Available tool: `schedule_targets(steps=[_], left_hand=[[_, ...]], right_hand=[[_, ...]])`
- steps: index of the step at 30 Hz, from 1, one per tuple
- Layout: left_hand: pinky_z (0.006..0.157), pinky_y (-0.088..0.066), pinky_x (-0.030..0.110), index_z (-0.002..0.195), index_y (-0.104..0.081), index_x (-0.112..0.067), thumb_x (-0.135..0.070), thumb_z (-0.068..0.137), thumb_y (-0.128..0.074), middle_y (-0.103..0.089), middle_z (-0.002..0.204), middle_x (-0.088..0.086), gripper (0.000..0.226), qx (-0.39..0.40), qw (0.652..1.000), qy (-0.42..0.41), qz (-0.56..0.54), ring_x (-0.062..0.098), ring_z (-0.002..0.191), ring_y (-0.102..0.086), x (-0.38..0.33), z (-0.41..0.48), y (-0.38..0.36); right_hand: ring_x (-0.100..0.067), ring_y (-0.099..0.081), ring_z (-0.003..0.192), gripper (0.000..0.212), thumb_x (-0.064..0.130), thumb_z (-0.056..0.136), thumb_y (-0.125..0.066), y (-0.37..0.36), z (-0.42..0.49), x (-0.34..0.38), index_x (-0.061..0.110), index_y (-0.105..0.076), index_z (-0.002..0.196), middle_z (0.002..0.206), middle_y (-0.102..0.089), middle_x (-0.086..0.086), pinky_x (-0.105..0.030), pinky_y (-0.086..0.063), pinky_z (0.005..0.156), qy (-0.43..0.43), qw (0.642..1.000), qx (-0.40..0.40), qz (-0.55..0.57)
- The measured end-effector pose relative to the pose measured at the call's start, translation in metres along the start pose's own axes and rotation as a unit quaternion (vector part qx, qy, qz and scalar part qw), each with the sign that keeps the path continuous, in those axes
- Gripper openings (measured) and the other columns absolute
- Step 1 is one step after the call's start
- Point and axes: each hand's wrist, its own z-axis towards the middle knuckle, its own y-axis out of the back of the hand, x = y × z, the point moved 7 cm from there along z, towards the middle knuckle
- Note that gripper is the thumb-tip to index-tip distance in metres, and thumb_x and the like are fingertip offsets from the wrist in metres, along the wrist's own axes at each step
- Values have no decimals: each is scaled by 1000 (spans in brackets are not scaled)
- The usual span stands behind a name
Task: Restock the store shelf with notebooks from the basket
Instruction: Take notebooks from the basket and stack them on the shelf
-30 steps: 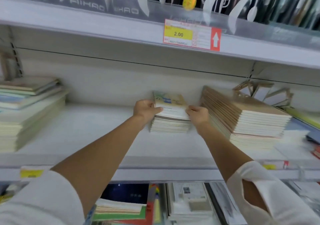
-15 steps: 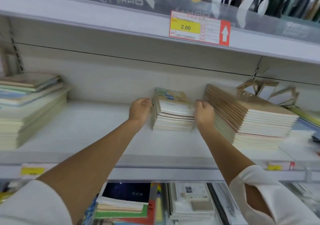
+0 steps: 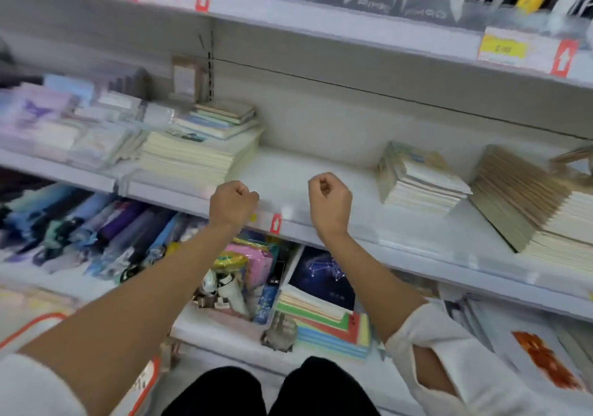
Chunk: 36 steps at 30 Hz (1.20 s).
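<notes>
the notebook stack (image 3: 417, 180) lies on the shelf (image 3: 298, 172); left of the stack, the left hand (image 3: 231, 205) and right hand (image 3: 329, 202) hover, fingers curled into fists, seemingly holding nothing

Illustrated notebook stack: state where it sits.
Head view: the illustrated notebook stack sits on the middle shelf, between the right hand and the brown-covered stack.

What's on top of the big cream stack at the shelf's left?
A smaller pile of thin notebooks, a greyish cover uppermost. The cream stack shows only part of its top cover.
</notes>
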Motion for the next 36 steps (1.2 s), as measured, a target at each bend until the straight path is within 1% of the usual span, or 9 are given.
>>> schedule_targets(steps=[4, 8, 13, 20, 26, 29, 31, 33, 36], left_hand=[[54, -35, 30, 62, -47, -9, -11, 82, -60, -46, 59, 7, 24, -50, 996, 58, 38, 18, 55, -42, 81, -23, 90], [58, -32, 30, 53, -37, -16, -12, 81, -60, -38, 53, 3, 37, -117, 981, 146, 57, 20, 55, -36, 164, -53, 170], [63, -38, 30, 52, -43, -15, -13, 79, -62, -42, 53, 5, 33, -185, 948, 254, 46, 22, 57, -42, 263, -109, 252], [62, -38, 28, 53, -46, -14, -12, 79, -64, -44, 53, 2, 31, -243, 896, 365, 66, 22, 63, -46, 373, -192, 335], [65, -45, 32, 61, -54, -6, -20, 82, -61, -51, 58, 10, 27, -272, 828, 490, 38, 32, 66, -58, 451, -284, 378], [61, -42, 29, 80, -63, 7, -23, 78, -66, -61, 76, 21, 30, -262, 782, 566, 9, 39, 77, -64, 491, -337, 385], [58, -41, 28, 92, -62, 6, -21, 83, -65, -61, 88, 22, 29, -237, 764, 600, 11, 33, 72, -57, 503, -360, 383], [69, -49, 32, 99, -59, 5, -28, 85, -64, -60, 96, 19, 37, -235, 750, 617, 43, 32, 84, -59, 503, -372, 384], [95, -49, 44, 127, -50, 5, -47, 75, -65, -52, 129, 23, 75, -233, 724, 643, 92, 38, 114, -55, 513, -381, 389]], right_hand=[[-10, -49, 60, 17, 11, 87, -57, -91, -64, 13, 13, -62, 71, 61, -55, 8, -28, -42, 60, -4, 994, 108, 24], [-21, -54, 62, 21, 19, 88, -55, -180, -143, 12, 12, -57, 67, 64, -59, -5, -35, -41, 58, -16, 975, 220, -2], [-10, -41, 53, 29, 17, 89, -54, -268, -255, -1, 16, -50, 60, 51, -45, 7, -31, -32, 54, -63, 935, 350, 14], [-16, -55, 66, 13, 23, 88, -57, -345, -404, -39, 21, -61, 77, 68, -59, 6, -28, -41, 60, -143, 816, 559, -38], [-21, -62, 86, 9, 25, 92, -56, -364, -469, -66, 19, -62, 91, 91, -63, 0, -28, -46, 70, -135, 733, 657, -112], [-21, -61, 96, 14, 20, 92, -56, -370, -490, -70, 13, -64, 100, 100, -64, -3, -29, -48, 80, -132, 712, 678, -128], [-23, -60, 103, 25, 18, 91, -57, -373, -505, -69, 10, -63, 113, 113, -64, -7, -31, -48, 85, -134, 694, 695, -132], [-25, -59, 106, 31, 17, 91, -57, -375, -522, -66, 10, -61, 120, 118, -62, -7, -33, -48, 89, -143, 676, 710, -138], [-21, -58, 98, 33, 14, 88, -55, -379, -546, -62, 11, -60, 121, 117, -62, -6, -29, -46, 79, -148, 661, 721, -146]])
